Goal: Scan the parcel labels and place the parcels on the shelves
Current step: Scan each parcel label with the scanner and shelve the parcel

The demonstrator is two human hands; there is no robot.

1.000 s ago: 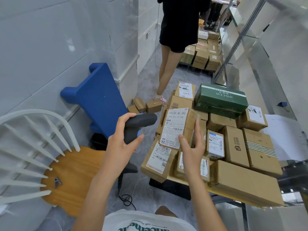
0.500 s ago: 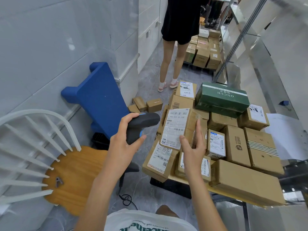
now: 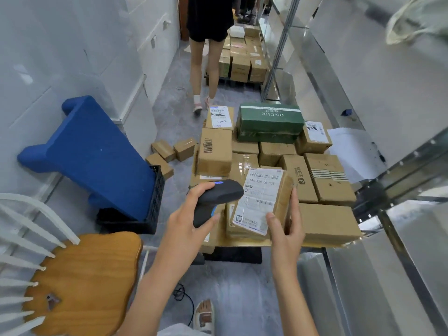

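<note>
My right hand (image 3: 286, 229) grips a small brown parcel (image 3: 261, 202) by its lower right corner, its white label facing up at me. My left hand (image 3: 191, 214) holds a black barcode scanner (image 3: 218, 197) by the handle, its head right beside the label's left edge. A blue light shows on the scanner's top. Both are held above a heap of cardboard parcels (image 3: 324, 180) stacked on a low cart, with a green box (image 3: 269, 120) on top at the back. Metal shelves (image 3: 378, 185) run along the right side.
A blue upholstered bench (image 3: 97, 156) leans in a black crate on the left, with a wooden chair (image 3: 82, 280) in front of it. Three small boxes (image 3: 169, 151) lie on the floor. A person (image 3: 208, 44) stands in the aisle beside another parcel stack (image 3: 242, 59).
The view has tipped down and the hands now sit lower in it. The scanner's head has come closer to the label. The person in the aisle has stepped farther away.
</note>
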